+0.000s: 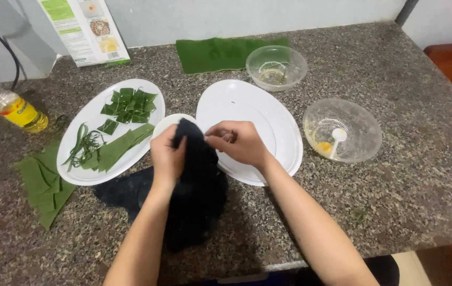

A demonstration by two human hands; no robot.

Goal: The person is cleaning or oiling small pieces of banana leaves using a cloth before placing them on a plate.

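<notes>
We count one speckled granite counter [406,175] against a pale wall; two white oval plates, one bare [268,114], one with cut green leaf pieces [91,175]; two clear bowls [276,66] [356,124]; one black cloth [197,196] at the counter's front edge; one oil bottle [16,111]. Our left hand [166,156] and right hand [236,142], forearms reaching forward, both pinch the cloth's raised top.
</notes>
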